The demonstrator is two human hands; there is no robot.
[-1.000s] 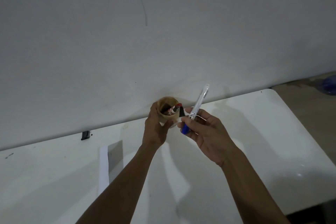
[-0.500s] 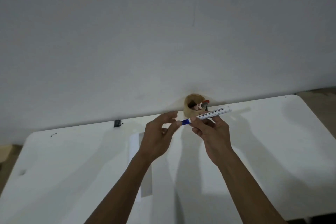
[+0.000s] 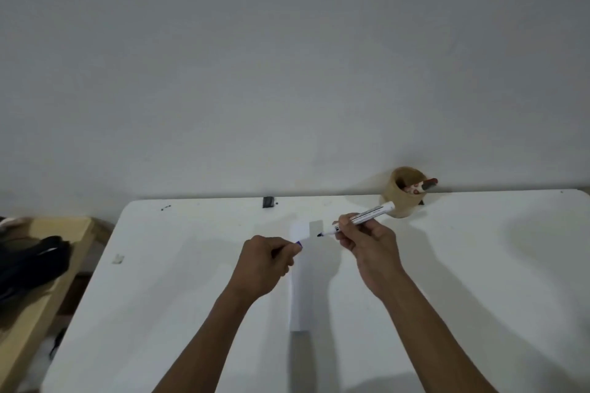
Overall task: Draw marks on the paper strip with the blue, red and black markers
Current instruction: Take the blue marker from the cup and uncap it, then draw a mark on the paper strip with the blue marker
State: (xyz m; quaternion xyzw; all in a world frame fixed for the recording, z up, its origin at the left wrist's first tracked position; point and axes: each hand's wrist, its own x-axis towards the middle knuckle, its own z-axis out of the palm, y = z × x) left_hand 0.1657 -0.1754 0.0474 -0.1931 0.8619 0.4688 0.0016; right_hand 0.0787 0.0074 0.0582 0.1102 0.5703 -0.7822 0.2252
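My right hand (image 3: pixel 367 244) holds the uncapped blue marker (image 3: pixel 367 217), white-barrelled, its dark tip pointing left just above the far end of the paper strip (image 3: pixel 301 293). The white strip lies lengthwise on the white table (image 3: pixel 166 265) between my two arms. My left hand (image 3: pixel 266 260) is closed around the blue cap (image 3: pixel 298 244), only the cap's end showing past the fingers. A tan cup (image 3: pixel 403 198) stands at the table's far edge against the wall, with the red marker (image 3: pixel 423 186) and another dark-ended marker inside it.
A small black clip (image 3: pixel 268 202) and dark specks lie at the table's far edge. Left of the table stands a wooden bench (image 3: pixel 48 271) with a black object (image 3: pixel 28 265) on it. A grey wall rises directly behind the table.
The cap has come off the blue marker and sits in my left hand. Both hands moved down from the cup to over the strip, and the view shifted left.
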